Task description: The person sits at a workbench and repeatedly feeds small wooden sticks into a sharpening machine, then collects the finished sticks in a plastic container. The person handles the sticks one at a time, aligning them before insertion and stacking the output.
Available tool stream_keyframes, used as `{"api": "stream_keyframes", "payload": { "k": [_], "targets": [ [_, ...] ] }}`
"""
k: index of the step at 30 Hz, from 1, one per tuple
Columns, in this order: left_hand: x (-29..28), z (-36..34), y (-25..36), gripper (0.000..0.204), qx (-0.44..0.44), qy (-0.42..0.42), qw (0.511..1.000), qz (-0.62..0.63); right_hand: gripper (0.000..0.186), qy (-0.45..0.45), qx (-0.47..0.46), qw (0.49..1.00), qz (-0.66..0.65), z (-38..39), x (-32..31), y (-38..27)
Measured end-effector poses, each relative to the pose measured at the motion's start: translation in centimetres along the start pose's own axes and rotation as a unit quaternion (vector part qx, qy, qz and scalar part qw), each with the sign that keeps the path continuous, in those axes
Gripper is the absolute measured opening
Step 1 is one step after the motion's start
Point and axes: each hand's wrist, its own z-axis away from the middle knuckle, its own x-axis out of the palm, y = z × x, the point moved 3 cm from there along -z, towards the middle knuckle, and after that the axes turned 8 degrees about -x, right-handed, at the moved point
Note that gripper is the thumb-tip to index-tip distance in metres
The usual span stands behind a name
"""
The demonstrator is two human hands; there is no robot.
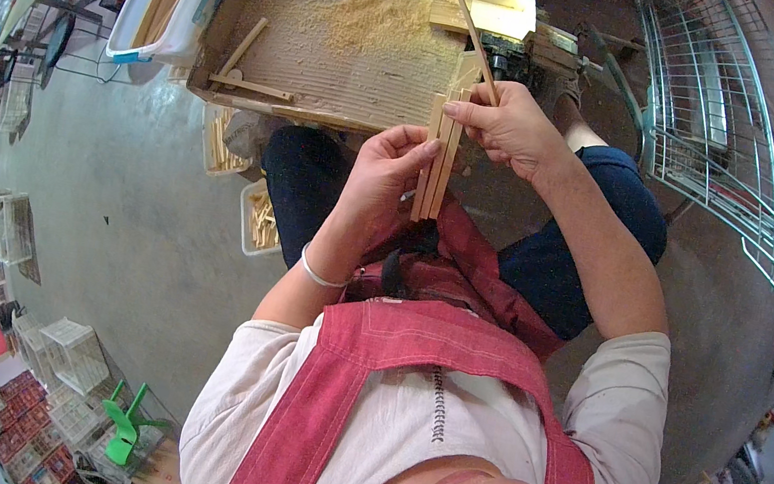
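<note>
Pale wooden strips [433, 173] side by side; thin stick [472, 30] slanted.

A woodworking shop, with loose sawdust [366, 21] in a cardboard tray [358, 104] and wooden strips [434, 174].

No lettering legible, seemingly.
</note>
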Motion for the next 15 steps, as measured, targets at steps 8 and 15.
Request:
{"api": "stream_keyframes", "payload": {
  "k": [8, 15],
  "targets": [
    [0.7, 0.5, 0.4, 0.034, -0.035, -0.029, 0.999, 0.024, 0.022, -0.006, 0.009, 1.0, 0.006, -0.1, -0.1, 0.1],
    [1.4, 0.7, 0.7, 0.034, -0.071, -0.049, 0.992, 0.096, 0.022, -0.019, 0.023, 0.999, -0.016, -0.2, -0.4, 0.5]
  ]
}}
